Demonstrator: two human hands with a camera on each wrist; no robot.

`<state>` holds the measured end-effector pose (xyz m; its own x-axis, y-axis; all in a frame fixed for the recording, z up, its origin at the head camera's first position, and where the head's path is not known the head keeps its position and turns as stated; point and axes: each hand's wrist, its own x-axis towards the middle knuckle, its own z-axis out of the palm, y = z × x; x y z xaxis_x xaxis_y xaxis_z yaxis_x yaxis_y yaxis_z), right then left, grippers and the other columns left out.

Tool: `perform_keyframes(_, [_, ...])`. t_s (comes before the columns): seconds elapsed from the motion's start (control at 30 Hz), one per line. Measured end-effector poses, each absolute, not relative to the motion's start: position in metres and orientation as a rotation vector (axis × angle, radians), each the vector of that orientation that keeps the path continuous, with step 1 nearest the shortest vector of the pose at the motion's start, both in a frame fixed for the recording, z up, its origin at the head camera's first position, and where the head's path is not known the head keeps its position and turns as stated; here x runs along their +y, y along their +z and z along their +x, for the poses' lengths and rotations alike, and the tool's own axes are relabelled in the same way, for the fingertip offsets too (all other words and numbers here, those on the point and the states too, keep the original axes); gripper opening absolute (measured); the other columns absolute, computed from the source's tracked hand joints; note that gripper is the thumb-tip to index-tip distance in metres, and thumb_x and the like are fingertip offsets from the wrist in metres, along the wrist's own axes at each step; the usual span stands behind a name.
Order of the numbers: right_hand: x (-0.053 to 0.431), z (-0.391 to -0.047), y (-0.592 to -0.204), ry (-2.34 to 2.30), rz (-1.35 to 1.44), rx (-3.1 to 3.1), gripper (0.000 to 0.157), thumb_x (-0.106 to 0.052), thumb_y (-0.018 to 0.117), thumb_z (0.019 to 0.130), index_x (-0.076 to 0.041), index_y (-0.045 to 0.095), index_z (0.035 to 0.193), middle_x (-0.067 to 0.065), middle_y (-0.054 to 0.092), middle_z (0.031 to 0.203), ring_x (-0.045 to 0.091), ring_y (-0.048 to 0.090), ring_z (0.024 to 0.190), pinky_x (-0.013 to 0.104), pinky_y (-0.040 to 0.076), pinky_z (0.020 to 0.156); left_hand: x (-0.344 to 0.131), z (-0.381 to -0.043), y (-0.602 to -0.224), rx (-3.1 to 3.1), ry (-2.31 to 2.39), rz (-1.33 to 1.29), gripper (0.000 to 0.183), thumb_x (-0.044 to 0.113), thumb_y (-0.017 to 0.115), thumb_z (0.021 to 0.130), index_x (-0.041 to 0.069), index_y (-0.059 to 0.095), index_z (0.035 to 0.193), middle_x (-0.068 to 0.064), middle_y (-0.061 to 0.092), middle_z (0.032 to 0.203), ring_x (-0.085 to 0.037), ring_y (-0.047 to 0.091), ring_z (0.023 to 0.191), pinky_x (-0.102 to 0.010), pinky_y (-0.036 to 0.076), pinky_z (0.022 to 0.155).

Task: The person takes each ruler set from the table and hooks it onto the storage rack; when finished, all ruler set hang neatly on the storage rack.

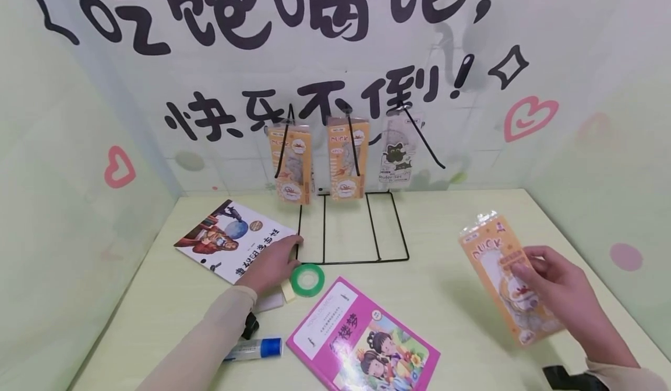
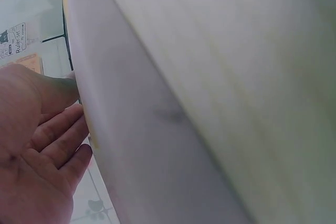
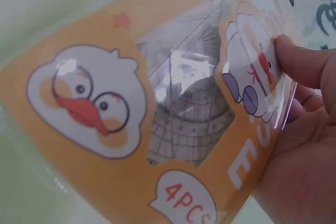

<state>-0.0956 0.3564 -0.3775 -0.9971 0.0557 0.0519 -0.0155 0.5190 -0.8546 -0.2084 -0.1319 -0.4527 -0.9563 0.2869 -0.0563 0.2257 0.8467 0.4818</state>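
My right hand (image 1: 563, 295) pinches an orange DUCK ruler set packet (image 1: 498, 263) between thumb and fingers, tilted above the table's right side. In the right wrist view, clear rulers (image 3: 189, 93) show through the packet's window. My left hand (image 1: 272, 266) holds the front left corner of a black wire rack (image 1: 325, 228), thumb and fingers meeting at the wire. Two more orange packets (image 1: 293, 164) hang on the rack's left and middle hooks. A clear ruler set with a black cat (image 1: 396, 152) hangs on the right hook.
A white picture book (image 1: 225, 233) lies beside my left hand. Near it are a green tape roll (image 1: 307, 280), a pale block (image 1: 269, 302) and a blue-capped glue stick (image 1: 257, 349). A pink book (image 1: 362, 344) lies at the front. Printed panels (image 1: 603, 117) enclose the table.
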Motion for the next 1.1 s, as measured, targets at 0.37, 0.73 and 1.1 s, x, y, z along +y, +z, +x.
perform_keyframes(0.37, [0.302, -0.128, -0.329, 1.549, 0.146, -2.479, 0.027, -0.014, 0.059, 0.089, -0.007, 0.051, 0.114, 0.001, 0.065, 0.088, 0.014, 0.061, 0.071, 0.026, 0.053, 0.054, -0.133, -0.208, -0.454, 2.892, 0.754, 0.408, 0.053, 0.021, 0.065, 0.084, 0.017, 0.044, 0.133, -0.003, 0.047, 0.134, -0.022, 0.04, 0.124, -0.041, 0.033, 0.103])
perform_keyframes(0.73, [0.297, -0.142, -0.323, 1.496, 0.107, -2.483, 0.029, -0.021, 0.059, 0.089, -0.009, 0.051, 0.114, -0.004, 0.066, 0.09, 0.013, 0.06, 0.072, 0.025, 0.053, 0.057, -0.133, -0.208, -0.454, 2.902, 0.749, 0.409, 0.052, 0.021, 0.065, 0.084, 0.017, 0.045, 0.132, -0.003, 0.047, 0.133, -0.022, 0.041, 0.123, -0.041, 0.034, 0.103])
perform_keyframes(1.1, [0.291, -0.155, -0.326, 1.646, 0.097, -2.409, 0.03, -0.022, 0.062, 0.087, -0.009, 0.051, 0.112, 0.0, 0.066, 0.088, 0.014, 0.061, 0.071, 0.025, 0.053, 0.057, -0.133, -0.209, -0.455, 2.906, 0.742, 0.417, 0.053, 0.022, 0.065, 0.084, 0.018, 0.044, 0.132, -0.002, 0.047, 0.133, -0.021, 0.04, 0.123, -0.04, 0.034, 0.103])
